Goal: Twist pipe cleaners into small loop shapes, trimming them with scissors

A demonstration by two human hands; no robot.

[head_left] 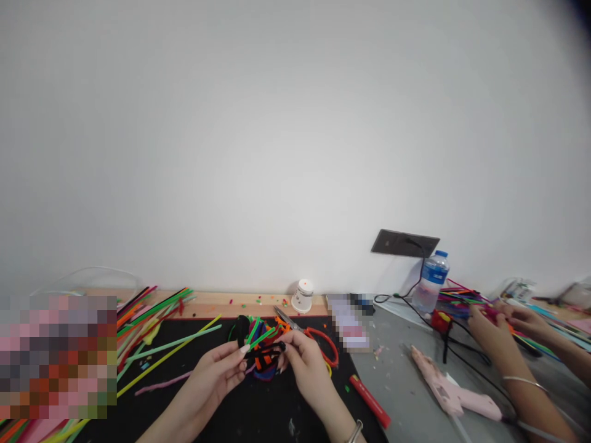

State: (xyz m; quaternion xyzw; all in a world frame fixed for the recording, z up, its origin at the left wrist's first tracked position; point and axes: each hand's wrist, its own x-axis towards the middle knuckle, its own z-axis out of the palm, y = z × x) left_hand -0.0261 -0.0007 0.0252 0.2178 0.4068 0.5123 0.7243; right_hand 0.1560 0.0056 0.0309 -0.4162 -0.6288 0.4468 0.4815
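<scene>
Head view: black pipe cleaner (pixel 264 352) pinched between left hand (pixel 225 368), right hand (pixel 301 360)

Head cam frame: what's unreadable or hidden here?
- Left table edge: pixelated block covers what lies there.
- Small flat item beside the scissors: pixelated.
- Black pipe-cleaner piece between left hand and right hand: shape hidden by fingers.
- Co-worker's hands: held item too small.
- Pink glue gun: cord cut off by bottom edge.

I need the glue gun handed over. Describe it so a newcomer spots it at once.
Start at the water bottle by the wall, then look nearer along the grey table. The pink glue gun lies flat there, the only pale pink tool, right of the red stick.
</scene>
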